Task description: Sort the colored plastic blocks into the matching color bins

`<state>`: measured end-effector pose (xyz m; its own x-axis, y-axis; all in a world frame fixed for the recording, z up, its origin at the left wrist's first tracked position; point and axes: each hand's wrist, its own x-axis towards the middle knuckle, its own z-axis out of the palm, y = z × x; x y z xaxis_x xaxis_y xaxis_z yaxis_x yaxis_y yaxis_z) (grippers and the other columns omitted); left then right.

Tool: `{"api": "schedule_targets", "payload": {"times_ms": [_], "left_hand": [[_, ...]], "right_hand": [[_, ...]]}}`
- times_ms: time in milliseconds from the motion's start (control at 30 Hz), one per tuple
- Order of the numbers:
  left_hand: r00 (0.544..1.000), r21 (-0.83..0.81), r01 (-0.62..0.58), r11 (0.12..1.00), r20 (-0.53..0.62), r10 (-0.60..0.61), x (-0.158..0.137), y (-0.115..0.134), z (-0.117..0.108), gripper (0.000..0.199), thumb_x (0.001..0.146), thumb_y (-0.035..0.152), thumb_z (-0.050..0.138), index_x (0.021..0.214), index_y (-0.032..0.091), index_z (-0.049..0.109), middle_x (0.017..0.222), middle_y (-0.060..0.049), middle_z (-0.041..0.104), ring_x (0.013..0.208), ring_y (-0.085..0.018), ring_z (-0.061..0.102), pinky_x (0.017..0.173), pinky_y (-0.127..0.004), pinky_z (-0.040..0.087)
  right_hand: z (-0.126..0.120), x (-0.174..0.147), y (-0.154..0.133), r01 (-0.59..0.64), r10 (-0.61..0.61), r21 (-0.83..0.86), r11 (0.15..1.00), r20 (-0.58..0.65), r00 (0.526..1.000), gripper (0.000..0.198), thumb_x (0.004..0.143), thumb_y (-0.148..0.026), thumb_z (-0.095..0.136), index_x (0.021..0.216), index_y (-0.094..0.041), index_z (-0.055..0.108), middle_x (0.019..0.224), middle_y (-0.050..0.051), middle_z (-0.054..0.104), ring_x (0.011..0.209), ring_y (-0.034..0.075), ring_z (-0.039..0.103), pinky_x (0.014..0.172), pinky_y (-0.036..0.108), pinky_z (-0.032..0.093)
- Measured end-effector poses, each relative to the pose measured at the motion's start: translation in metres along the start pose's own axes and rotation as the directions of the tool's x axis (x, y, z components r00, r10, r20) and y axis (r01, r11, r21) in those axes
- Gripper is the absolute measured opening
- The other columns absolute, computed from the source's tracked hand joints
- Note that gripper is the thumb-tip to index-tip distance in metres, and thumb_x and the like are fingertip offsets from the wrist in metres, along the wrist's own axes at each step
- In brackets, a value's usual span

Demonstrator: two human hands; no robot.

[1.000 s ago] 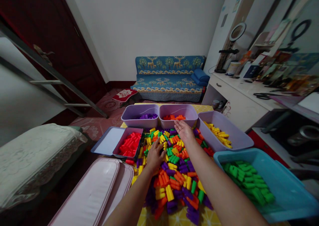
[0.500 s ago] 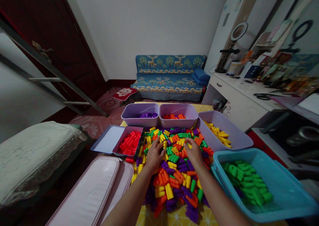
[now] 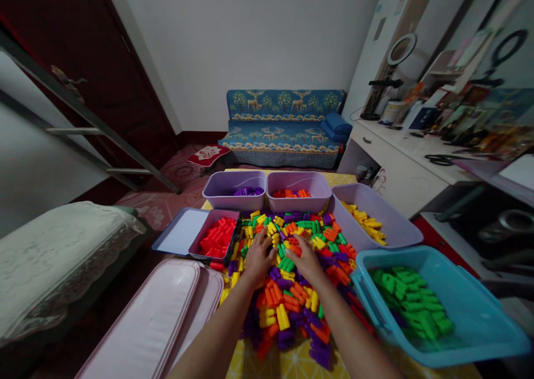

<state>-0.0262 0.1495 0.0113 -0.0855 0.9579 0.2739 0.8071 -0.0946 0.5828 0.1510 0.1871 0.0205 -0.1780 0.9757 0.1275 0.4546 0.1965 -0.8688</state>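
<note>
A pile of plastic building blocks (image 3: 275,295) in orange, yellow, green, purple and red covers much of the table. My left hand (image 3: 258,258) rests low over its left middle, fingers curved and thumb apart, with no block visibly gripped. Close by on the right is my right hand (image 3: 307,262), its fingers and thumb spread around an orange block (image 3: 295,249) among the others. Whether the fingertips touch that block is hard to see. The two hands face each other with green blocks (image 3: 286,264) between them.
Behind the pile stand lilac bins of purple blocks (image 3: 249,191), orange blocks (image 3: 292,193) and yellow blocks (image 3: 364,223). A turquoise bin (image 3: 479,312) with green blocks is at right. At left are a box of red blocks (image 3: 217,237) and pink lids (image 3: 146,318).
My right hand has moved left, from yellow blocks toward the orange block and my left hand. The left hand has stayed almost in place.
</note>
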Motion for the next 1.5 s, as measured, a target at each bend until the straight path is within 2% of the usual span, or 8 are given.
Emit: {"api": "schedule_targets", "payload": {"times_ms": [133,300,467,600,933,1233,1367,1500], "left_hand": [[1.0,-0.002,-0.01,1.0,-0.001,0.01,0.0,-0.002,0.001,0.025,0.09,0.031,0.056,0.111,0.023,0.066,0.15,-0.008,0.043,0.133,-0.028,0.046,0.11,-0.046,0.041],[1.0,0.007,-0.011,1.0,0.0,0.011,0.0,-0.004,0.002,0.024,0.09,0.031,0.056,0.11,0.022,0.066,0.15,-0.009,0.043,0.134,-0.028,0.045,0.111,-0.045,0.04],[1.0,-0.002,-0.013,1.0,-0.001,0.013,0.0,-0.002,0.0,0.023,0.089,0.03,0.057,0.109,0.022,0.066,0.149,-0.009,0.044,0.134,-0.029,0.045,0.111,-0.046,0.04],[1.0,-0.037,0.0,0.999,0.013,0.001,0.0,-0.001,-0.002,0.022,0.089,0.028,0.056,0.107,0.022,0.066,0.149,-0.009,0.044,0.134,-0.028,0.045,0.111,-0.045,0.04],[0.998,-0.2,0.01,0.98,0.068,0.004,0.005,-0.009,-0.004,0.037,0.077,0.002,0.05,0.103,0.018,0.071,0.148,-0.011,0.046,0.135,-0.026,0.046,0.112,-0.042,0.039],[0.992,-0.349,0.076,0.934,0.12,-0.036,0.012,-0.007,-0.026,0.035,0.077,0.008,0.056,0.106,0.018,0.073,0.134,-0.01,0.061,0.123,-0.025,0.058,0.106,-0.042,0.045],[0.99,-0.307,0.079,0.948,0.135,-0.038,0.011,-0.005,-0.048,0.032,0.084,0.018,0.055,0.113,0.019,0.07,0.12,-0.009,0.07,0.114,-0.024,0.064,0.101,-0.042,0.048],[0.987,-0.203,0.013,0.979,0.162,0.02,-0.006,0.001,-0.073,0.036,0.087,0.021,0.052,0.12,0.019,0.065,0.123,-0.011,0.067,0.114,-0.023,0.063,0.1,-0.039,0.049]], "right_hand": [[-0.008,-0.024,-0.017,0.122,-0.127,0.064,0.99,0.072,0.989,0.053,0.082,-0.044,0.058,0.132,-0.024,0.053,0.142,0.01,0.051,0.133,0.023,0.046,0.111,0.043,0.037],[-0.029,-0.073,-0.024,0.24,-0.197,-0.219,0.946,0.201,0.96,0.07,0.075,-0.045,0.069,0.139,-0.026,0.05,0.146,0.01,0.047,0.137,0.029,0.04,0.114,0.049,0.032],[-0.029,-0.117,-0.027,0.364,-0.192,-0.395,0.843,0.411,0.891,0.105,0.056,-0.049,0.083,0.148,-0.037,0.034,0.163,0.004,0.013,0.148,0.035,0.011,0.118,0.057,0.016],[-0.018,-0.113,-0.033,0.455,-0.213,-0.438,0.776,0.496,0.842,0.089,0.061,-0.048,0.08,0.142,-0.041,0.043,0.164,0.0,0.006,0.149,0.035,0.005,0.117,0.061,0.008],[-0.002,-0.023,-0.024,0.249,-0.174,-0.57,0.783,0.183,0.968,0.044,0.079,-0.048,0.069,0.12,-0.033,0.066,0.154,0.007,0.036,0.145,0.032,0.023,0.115,0.057,0.02],[-0.007,0.006,-0.017,0.03,-0.068,-0.527,0.85,-0.053,0.996,0.034,0.091,-0.046,0.051,0.109,-0.024,0.07,0.142,0.012,0.051,0.127,0.032,0.049,0.104,0.054,0.038],[-0.015,0.003,-0.008,0.084,-0.177,-0.427,0.9,-0.183,0.967,0.038,0.093,-0.042,0.047,0.113,-0.015,0.067,0.132,0.017,0.057,0.124,0.029,0.051,0.105,0.051,0.04],[-0.029,-0.043,-0.006,0.253,-0.345,-0.393,0.884,-0.185,0.92,0.044,0.094,-0.046,0.047,0.127,-0.018,0.056,0.14,0.015,0.051,0.133,0.028,0.043,0.109,0.051,0.038]]}}
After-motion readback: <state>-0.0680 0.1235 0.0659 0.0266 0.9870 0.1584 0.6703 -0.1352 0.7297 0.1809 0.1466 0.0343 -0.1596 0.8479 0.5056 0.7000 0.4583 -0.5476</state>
